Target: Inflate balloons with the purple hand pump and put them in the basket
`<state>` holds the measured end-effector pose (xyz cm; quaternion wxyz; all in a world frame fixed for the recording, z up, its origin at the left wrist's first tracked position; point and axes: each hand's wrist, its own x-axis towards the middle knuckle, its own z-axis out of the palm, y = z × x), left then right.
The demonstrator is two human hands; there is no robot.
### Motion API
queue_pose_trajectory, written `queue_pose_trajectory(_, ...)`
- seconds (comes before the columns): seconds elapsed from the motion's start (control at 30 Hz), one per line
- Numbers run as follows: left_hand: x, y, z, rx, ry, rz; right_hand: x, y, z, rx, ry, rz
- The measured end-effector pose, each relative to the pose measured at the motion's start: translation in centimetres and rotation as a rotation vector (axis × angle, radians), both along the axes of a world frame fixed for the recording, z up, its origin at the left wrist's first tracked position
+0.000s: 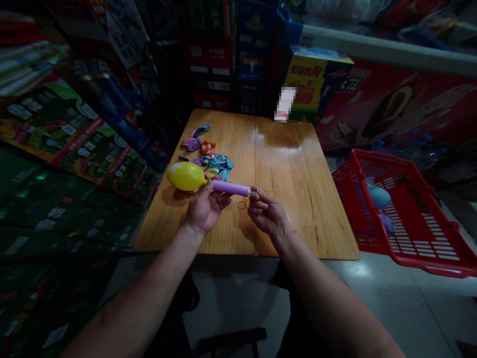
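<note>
From the head camera, the left hand (204, 206) and right hand (267, 214) hang over the near half of the wooden table (301, 199). The left hand's fingers close around a purple hand pump (231, 187), held level above the tabletop. A partly inflated yellow balloon (186, 176) sits on the pump's nozzle, out past the left hand toward the table's left edge. The right hand's thumb and fingertips pinch together on the pump's other end, which has a thin pale tip. On the table's far left lies a heap of uninflated balloons (204, 154) in blue, purple and red. Small thin rings (243, 205) lie on the wood below the right hand. Right of the table, a red plastic basket (357, 169) holds a pale blue balloon (379, 197).
</note>
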<state>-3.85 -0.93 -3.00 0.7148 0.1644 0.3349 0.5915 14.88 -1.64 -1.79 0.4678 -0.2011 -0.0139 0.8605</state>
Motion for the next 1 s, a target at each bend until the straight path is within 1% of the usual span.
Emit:
queue_pose_trajectory(0.07,-0.5,0.4,0.3,-0.002,0.011,-0.016,0.5,0.2,0.2,-0.025,-0.005,0.002)
queue_pose_trajectory(0.13,-1.3,0.8,0.8,0.003,0.030,-0.003,1.4,0.5,0.6,-0.031,-0.015,0.014)
queue_pose_trajectory(0.2,-2.0,1.1,1.3,0.036,0.057,0.052,2.5,0.8,1.0,-0.005,-0.016,0.005)
queue_pose_trajectory(0.27,-2.4,1.1,1.7,0.083,0.075,0.109,3.0,1.0,1.1,0.031,-0.001,-0.033)
queue_pose_trajectory(0.33,-2.2,0.8,1.7,0.099,0.070,0.093,2.7,0.8,0.9,0.040,0.016,-0.053)
queue_pose_trajectory(0.43,-1.2,0.1,1.4,0.072,0.034,-0.021,1.2,0.3,0.2,0.014,0.039,-0.016)
queue_pose_trajectory(0.5,-0.6,-0.2,1.3,0.074,0.014,-0.059,0.2,0.0,-0.1,0.000,0.046,0.000)
queue_pose_trajectory(0.57,-0.6,-0.3,1.3,0.097,0.006,-0.057,-0.1,-0.1,-0.2,-0.007,0.039,-0.004)
queue_pose_trajectory(0.67,-1.3,0.3,1.6,0.104,0.008,-0.025,0.7,0.2,0.4,0.000,0.006,0.011)
queue_pose_trajectory(0.77,-2.5,1.0,1.8,0.103,0.022,0.043,2.0,0.6,1.1,0.038,-0.012,-0.007)
queue_pose_trajectory(0.87,-2.8,1.0,1.6,0.128,0.032,0.125,2.3,0.6,1.1,0.066,0.017,-0.055)
queue_pose_trajectory(0.93,-2.1,0.6,1.4,0.113,0.019,0.117,1.6,0.4,0.7,0.055,0.024,-0.044)
queue_pose_trajectory(1.0,-1.2,0.0,1.2,0.081,0.006,0.061,0.5,0.1,0.2,0.025,0.011,-0.023)
